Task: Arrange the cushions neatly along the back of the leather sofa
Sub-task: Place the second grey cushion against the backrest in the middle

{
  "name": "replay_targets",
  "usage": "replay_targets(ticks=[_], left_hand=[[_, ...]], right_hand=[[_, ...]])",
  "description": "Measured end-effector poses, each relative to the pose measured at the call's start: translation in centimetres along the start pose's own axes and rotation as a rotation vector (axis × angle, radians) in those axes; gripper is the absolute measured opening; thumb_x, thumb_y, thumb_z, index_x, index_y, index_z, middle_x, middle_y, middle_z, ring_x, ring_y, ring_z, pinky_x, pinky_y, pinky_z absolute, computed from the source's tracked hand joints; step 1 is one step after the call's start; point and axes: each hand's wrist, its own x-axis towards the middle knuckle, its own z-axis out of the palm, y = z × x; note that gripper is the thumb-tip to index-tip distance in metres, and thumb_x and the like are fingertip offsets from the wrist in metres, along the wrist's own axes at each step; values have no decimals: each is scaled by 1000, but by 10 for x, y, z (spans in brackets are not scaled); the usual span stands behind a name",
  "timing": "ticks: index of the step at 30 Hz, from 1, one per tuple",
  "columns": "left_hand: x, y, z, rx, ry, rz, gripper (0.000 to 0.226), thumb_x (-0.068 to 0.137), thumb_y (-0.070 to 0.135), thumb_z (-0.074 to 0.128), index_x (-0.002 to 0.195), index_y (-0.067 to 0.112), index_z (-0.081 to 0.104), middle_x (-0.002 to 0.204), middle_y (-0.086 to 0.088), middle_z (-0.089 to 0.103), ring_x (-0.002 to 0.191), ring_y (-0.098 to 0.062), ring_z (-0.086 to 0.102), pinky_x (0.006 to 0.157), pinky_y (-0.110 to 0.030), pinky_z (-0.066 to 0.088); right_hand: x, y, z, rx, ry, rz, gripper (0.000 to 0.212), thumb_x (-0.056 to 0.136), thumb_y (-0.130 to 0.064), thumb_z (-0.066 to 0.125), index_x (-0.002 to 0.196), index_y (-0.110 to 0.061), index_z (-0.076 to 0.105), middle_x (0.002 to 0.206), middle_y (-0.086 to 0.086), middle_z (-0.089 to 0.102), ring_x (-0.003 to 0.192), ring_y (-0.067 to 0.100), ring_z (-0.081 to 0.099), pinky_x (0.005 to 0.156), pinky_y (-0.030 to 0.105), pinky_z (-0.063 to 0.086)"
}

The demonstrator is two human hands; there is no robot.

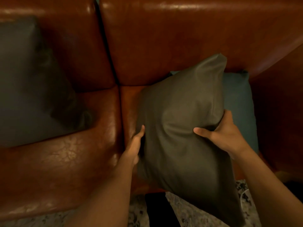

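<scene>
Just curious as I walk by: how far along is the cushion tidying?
One grey cushion already leans on the sofa back at left. Both the left hand and right hand hold an olive cushion above the seat. It still needs placing beside the blue cushion behind it.

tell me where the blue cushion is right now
In the head view the blue cushion sits at the right end of the leather sofa, against the backrest, mostly hidden behind the olive cushion held by both hands.
</scene>
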Motion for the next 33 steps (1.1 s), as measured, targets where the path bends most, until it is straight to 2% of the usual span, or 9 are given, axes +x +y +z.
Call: replay_targets(ticks=[2, 6, 9, 14, 22, 26, 29, 31, 33], left_hand=[[-8, 10, -6, 12, 72, 49, 46, 89, 59, 67, 119, 26, 71, 117, 0, 77, 105, -19, 72, 93, -37, 58], [-28, 33, -28, 26, 236, 228, 39, 85, 46, 79, 117, 26, 68, 114, 1, 76, 104, -21, 72, 104, -48, 55], [-51, 47, -46, 82, 300, 356, 29, 82, 39, 83, 104, 26, 71, 110, -4, 78, 104, -24, 74, 102, -52, 57], [-79, 73, -61, 137, 364, 545, 29, 79, 36, 85, 103, 28, 71, 112, -5, 78, 108, -25, 73, 102, -56, 57], [-117, 78, -56, 210, 449, 803, 42, 72, 54, 77, 111, 61, 63, 126, 5, 74, 120, -12, 69, 106, -47, 55], [-127, 77, -57, 177, 533, 945, 52, 85, 23, 78, 117, 57, 56, 131, -2, 69, 122, -16, 67, 105, -39, 53], [-121, 91, -62, 101, 565, 969, 53, 89, 5, 75, 126, 34, 51, 129, -3, 63, 124, -19, 63, 106, -29, 52], [-114, 104, -68, 84, 588, 961, 48, 91, -4, 70, 123, 24, 48, 120, 3, 61, 118, -14, 62, 100, -17, 52], [-105, 115, -77, 100, 615, 969, 46, 91, -6, 69, 122, 19, 47, 116, 6, 61, 113, -12, 62, 92, -8, 50]], right_hand=[[0, -8, 5, 22, -25, -32, 93, 68, -29, 91, 141, -19, 34, 125, -5, 53, 115, 18, 53, 95, 33, 45], [11, -27, 12, 30, -68, -113, 85, 64, -35, 92, 132, -24, 42, 117, -13, 57, 115, 15, 57, 101, 36, 47], [24, -47, 12, 56, -97, -166, 103, 46, -58, 87, 136, -26, 48, 127, -9, 65, 118, 15, 63, 105, 43, 50], [34, -80, 13, 77, -170, -292, 94, 54, -52, 90, 137, -30, 52, 128, -11, 67, 118, 11, 64, 107, 43, 49], [30, -100, -19, 103, -262, -358, 78, 57, -46, 83, 130, -29, 59, 121, -12, 69, 106, 0, 67, 96, 32, 51], [36, -101, -12, 96, -229, -439, 88, 56, -51, 93, 133, -40, 52, 137, -1, 60, 124, 6, 60, 105, 37, 48], [63, -98, 13, 49, -280, -508, 92, 46, -62, 92, 126, -58, 46, 143, 4, 55, 133, 21, 55, 109, 50, 46], [77, -104, 35, 118, -288, -489, 103, 40, -62, 94, 130, -37, 50, 135, 7, 62, 127, 23, 60, 107, 49, 49], [87, -115, 57, 132, -254, -458, 94, 49, -35, 99, 130, -14, 54, 123, 2, 68, 118, 17, 65, 104, 41, 52]])
